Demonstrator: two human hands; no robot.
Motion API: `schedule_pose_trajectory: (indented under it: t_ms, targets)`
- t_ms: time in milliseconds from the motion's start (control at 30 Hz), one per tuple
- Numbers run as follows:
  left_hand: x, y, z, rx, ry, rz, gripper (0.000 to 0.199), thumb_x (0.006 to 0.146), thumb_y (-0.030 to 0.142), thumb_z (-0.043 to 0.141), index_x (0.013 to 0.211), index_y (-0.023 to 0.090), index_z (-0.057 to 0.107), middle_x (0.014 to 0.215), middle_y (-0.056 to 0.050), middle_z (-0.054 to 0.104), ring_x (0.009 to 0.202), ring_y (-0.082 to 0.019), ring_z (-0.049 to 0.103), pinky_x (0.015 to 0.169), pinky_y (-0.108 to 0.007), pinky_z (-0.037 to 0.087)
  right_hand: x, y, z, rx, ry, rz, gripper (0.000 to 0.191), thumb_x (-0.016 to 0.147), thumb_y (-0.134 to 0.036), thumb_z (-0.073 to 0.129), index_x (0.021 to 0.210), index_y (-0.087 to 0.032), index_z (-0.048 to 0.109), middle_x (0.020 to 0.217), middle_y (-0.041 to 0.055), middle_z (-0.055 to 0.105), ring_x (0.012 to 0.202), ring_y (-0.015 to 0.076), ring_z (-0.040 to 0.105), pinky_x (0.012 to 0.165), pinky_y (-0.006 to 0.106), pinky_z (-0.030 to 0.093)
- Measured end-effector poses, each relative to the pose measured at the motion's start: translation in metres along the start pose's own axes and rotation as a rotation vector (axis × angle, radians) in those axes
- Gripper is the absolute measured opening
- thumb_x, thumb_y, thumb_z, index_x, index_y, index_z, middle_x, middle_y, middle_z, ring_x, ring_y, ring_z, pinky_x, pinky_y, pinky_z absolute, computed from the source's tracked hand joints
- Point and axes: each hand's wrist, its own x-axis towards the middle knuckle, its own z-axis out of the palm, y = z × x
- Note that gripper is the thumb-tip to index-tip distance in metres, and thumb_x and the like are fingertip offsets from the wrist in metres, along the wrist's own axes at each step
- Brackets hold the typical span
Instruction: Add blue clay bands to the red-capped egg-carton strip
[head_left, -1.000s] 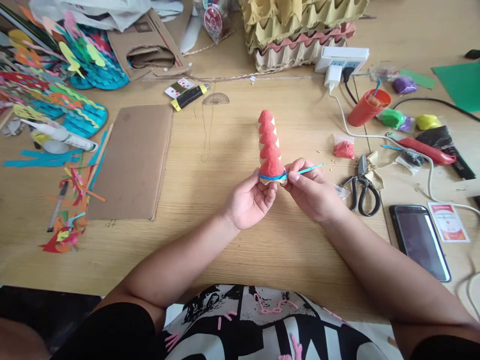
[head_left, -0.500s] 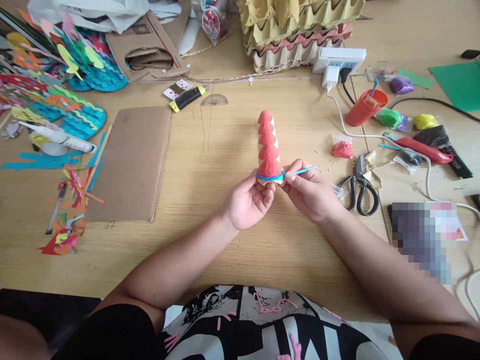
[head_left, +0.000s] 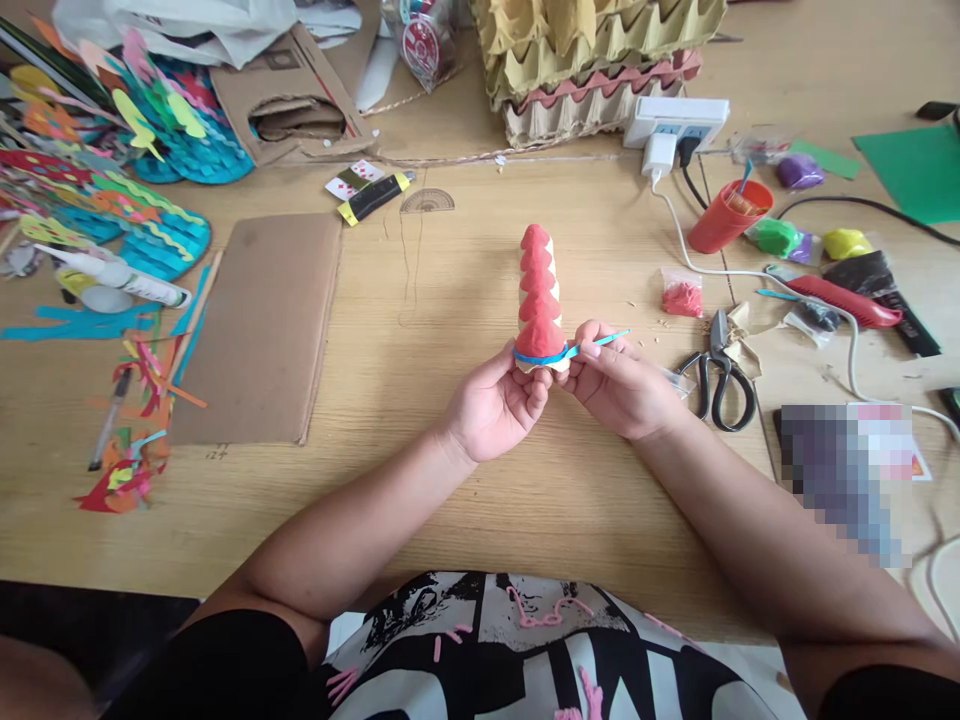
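A tall scalloped piece [head_left: 539, 290], red on its face with cream edges, stands upright between my hands above the table. A blue band [head_left: 538, 359] runs across its lower end. My left hand [head_left: 496, 400] grips the bottom of the piece from the left, with the thumb at the band's left end. Pinched in my right hand [head_left: 619, 385] is a thin blue tool [head_left: 611, 337], whose inner end touches the right end of the band. Some fingers of that hand rest by the bottom right of the piece.
Black-handled scissors [head_left: 721, 375], a bag of red clay [head_left: 682, 295] and a red cup [head_left: 730, 216] lie or stand to the right. Brown cardboard [head_left: 255, 330] lies left. Egg trays [head_left: 577, 100] and a power strip [head_left: 677, 122] are at the back.
The fingers of my right hand have shifted on the blue tool, and more of its inner end now shows against the band. The red piece has moved slightly to the right.
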Motion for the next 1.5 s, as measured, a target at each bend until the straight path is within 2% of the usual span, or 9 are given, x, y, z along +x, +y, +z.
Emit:
schedule_pose_trajectory:
  t_ms: [167, 333, 500, 633, 800, 1033, 1333, 1500]
  targets:
    - [0.0, -0.0004, -0.0019, 0.009, -0.014, 0.007, 0.04, 0.112, 0.029, 0.042, 0.094, 0.012, 0.074, 0.076, -0.005, 0.072, 0.067, -0.008, 0.072, 0.064, -0.014, 0.057, 0.0003, 0.0, -0.0009, -0.022, 0.016, 0.003, 0.037, 0.074, -0.043, 0.095, 0.079, -0.025, 0.064, 0.071, -0.0045, 0.068, 0.069, 0.0114, 0.063, 0.072, 0.026, 0.057]
    - [0.0002, -0.0007, -0.0033, 0.005, -0.051, 0.001, 0.04, 0.112, 0.029, 0.041, 0.1, 0.012, 0.076, 0.078, -0.006, 0.073, 0.07, -0.009, 0.072, 0.069, -0.015, 0.057, -0.0001, -0.0001, -0.0016, 0.001, 0.014, 0.013, 0.036, 0.074, -0.043, 0.095, 0.08, -0.025, 0.064, 0.07, -0.0047, 0.066, 0.069, 0.0107, 0.062, 0.072, 0.025, 0.056]
    - [0.0004, -0.0013, -0.0031, 0.013, -0.018, -0.006, 0.037, 0.112, 0.03, 0.044, 0.102, 0.014, 0.076, 0.078, -0.004, 0.074, 0.069, -0.008, 0.072, 0.065, -0.014, 0.057, 0.0001, 0.0003, -0.0011, -0.026, 0.023, 0.0, 0.036, 0.075, -0.042, 0.094, 0.079, -0.025, 0.063, 0.071, -0.0047, 0.064, 0.069, 0.012, 0.061, 0.072, 0.027, 0.056]
    - [0.0015, -0.002, -0.004, 0.008, -0.043, -0.008, 0.034, 0.11, 0.03, 0.047, 0.102, 0.014, 0.076, 0.082, -0.006, 0.076, 0.069, -0.009, 0.073, 0.066, -0.015, 0.06, 0.0008, 0.0008, 0.0007, -0.036, 0.022, -0.012, 0.036, 0.075, -0.042, 0.094, 0.078, -0.025, 0.063, 0.069, -0.005, 0.063, 0.067, 0.0117, 0.059, 0.07, 0.027, 0.055]
    - [0.0019, -0.0012, -0.003, 0.012, -0.012, -0.014, 0.037, 0.112, 0.03, 0.042, 0.108, 0.017, 0.076, 0.08, -0.004, 0.076, 0.066, -0.009, 0.072, 0.062, -0.015, 0.059, 0.0009, 0.0, 0.0014, -0.026, 0.02, 0.001, 0.036, 0.075, -0.042, 0.094, 0.077, -0.024, 0.063, 0.069, -0.0049, 0.063, 0.067, 0.0113, 0.059, 0.069, 0.025, 0.055]
    - [0.0016, -0.0005, -0.0007, 0.024, 0.041, -0.004, 0.032, 0.11, 0.031, 0.047, 0.114, 0.02, 0.077, 0.081, -0.004, 0.075, 0.066, -0.01, 0.071, 0.06, -0.017, 0.058, 0.0006, 0.0004, -0.0012, -0.035, 0.009, 0.001, 0.038, 0.074, -0.044, 0.095, 0.078, -0.024, 0.062, 0.071, -0.0047, 0.065, 0.068, 0.0116, 0.061, 0.071, 0.027, 0.057]
    - [0.0016, -0.0009, -0.0033, 0.011, -0.013, -0.02, 0.037, 0.111, 0.031, 0.045, 0.105, 0.015, 0.077, 0.078, -0.004, 0.073, 0.068, -0.009, 0.071, 0.064, -0.015, 0.057, 0.0005, 0.0009, -0.0004, -0.004, -0.008, -0.007, 0.038, 0.074, -0.041, 0.095, 0.074, -0.023, 0.062, 0.069, -0.0045, 0.068, 0.068, 0.01, 0.063, 0.073, 0.025, 0.056]
    - [-0.002, -0.0008, 0.0013, 0.008, -0.002, -0.019, 0.037, 0.111, 0.031, 0.044, 0.108, 0.014, 0.077, 0.077, -0.004, 0.073, 0.068, -0.009, 0.072, 0.065, -0.014, 0.057, 0.0006, 0.0004, -0.0003, 0.01, 0.005, -0.007, 0.038, 0.074, -0.043, 0.095, 0.077, -0.024, 0.062, 0.071, -0.0053, 0.066, 0.068, 0.0108, 0.062, 0.074, 0.027, 0.056]
